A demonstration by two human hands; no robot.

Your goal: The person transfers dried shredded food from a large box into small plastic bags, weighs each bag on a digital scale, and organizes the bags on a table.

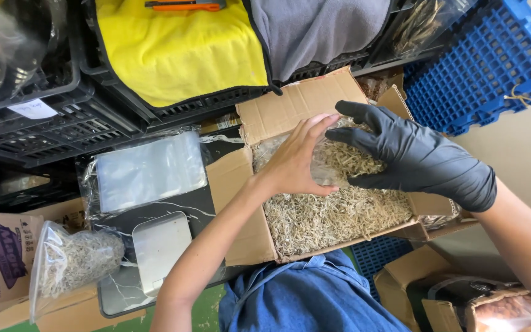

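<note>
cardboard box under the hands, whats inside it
The cardboard box holds pale dried shreds. The left hand and gloved right hand hold a clear bag, hiding what lies beneath.

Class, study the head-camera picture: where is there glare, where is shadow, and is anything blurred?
Head view: glare on the stack of clear bags and the scale's pan; deep shadow under the black crates; bottom-right box is overexposed; bare left hand and gloved right hand are sharp, without motion blur.
</note>
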